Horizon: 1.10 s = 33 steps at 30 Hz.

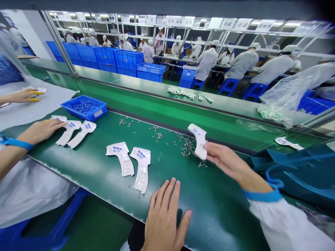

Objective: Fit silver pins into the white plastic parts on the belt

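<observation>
My right hand (226, 160) pinches the lower end of a white pistol-shaped plastic shell half (199, 141), held over scattered small metal screws (187, 144). Blue parts sit in the shell's upper end. Near the bench's front edge my left hand (164, 216) rests palm down, fingers stretched out and holding nothing. Beyond its fingertips lie two similar white shell halves, one on the left (121, 158) and one on the right (141, 169), with blue pieces in their wide ends.
On the left, a co-worker's hand (43, 131) touches several more shells (82, 134). A blue tray (85, 107) holds small blue parts. Behind the green bench (104, 188) runs a green conveyor belt (146, 109). A teal bin (293, 174) stands beside my right forearm.
</observation>
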Each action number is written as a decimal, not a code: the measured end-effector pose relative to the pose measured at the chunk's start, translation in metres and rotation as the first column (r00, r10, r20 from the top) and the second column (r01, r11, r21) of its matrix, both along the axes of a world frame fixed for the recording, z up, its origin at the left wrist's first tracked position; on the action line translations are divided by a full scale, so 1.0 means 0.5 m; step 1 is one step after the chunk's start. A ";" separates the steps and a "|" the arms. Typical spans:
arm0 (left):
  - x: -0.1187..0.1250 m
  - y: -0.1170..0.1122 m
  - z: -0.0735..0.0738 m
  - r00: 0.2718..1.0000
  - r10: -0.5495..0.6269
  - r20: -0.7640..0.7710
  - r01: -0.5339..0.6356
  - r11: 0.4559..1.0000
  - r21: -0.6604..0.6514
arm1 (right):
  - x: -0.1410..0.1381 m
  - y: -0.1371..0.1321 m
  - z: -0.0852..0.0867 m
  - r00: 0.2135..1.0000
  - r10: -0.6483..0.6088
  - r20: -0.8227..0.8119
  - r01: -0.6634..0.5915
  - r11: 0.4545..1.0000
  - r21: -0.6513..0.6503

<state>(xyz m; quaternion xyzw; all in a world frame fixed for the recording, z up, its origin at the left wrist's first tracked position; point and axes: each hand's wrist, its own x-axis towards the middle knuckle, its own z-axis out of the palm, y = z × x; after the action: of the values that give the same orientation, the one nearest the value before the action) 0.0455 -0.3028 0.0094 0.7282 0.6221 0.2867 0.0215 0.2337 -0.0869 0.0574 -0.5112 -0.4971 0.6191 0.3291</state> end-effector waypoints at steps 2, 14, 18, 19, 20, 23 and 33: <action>-0.001 0.000 -0.005 1.000 0.000 -0.019 0.001 1.000 0.026 | 0.034 0.083 -0.015 0.977 -0.155 0.147 0.117 0.964 0.237; -0.014 -0.024 0.022 0.931 -0.080 0.356 0.061 0.996 0.064 | 0.090 0.111 -0.107 0.731 -0.201 0.652 -0.308 0.755 0.579; -0.083 -0.024 0.034 0.946 0.041 0.322 -0.078 0.991 0.106 | 0.087 0.116 -0.107 0.695 -0.245 0.676 -0.340 0.716 0.610; -0.099 -0.020 0.033 0.957 0.119 0.265 -0.152 0.982 0.109 | 0.088 0.113 -0.104 0.691 -0.252 0.678 -0.342 0.712 0.613; -0.114 -0.016 0.029 0.961 0.190 0.202 -0.215 0.970 0.110 | 0.088 0.106 -0.099 0.687 -0.259 0.679 -0.342 0.709 0.616; -0.134 -0.008 0.013 0.958 0.285 0.043 -0.288 0.954 0.085 | 0.081 0.061 -0.077 0.714 -0.226 0.662 -0.325 0.731 0.600; -0.017 -0.031 0.022 0.993 0.064 0.096 -0.062 0.998 -0.029 | -0.022 -0.159 0.019 0.846 0.403 0.349 -0.498 0.831 0.248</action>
<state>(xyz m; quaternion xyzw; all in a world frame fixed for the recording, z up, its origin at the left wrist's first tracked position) 0.0371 -0.3183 0.0202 0.6932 0.6466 0.3142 0.0518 0.2225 -0.1664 0.0671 -0.3987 -0.7421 0.5084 0.1785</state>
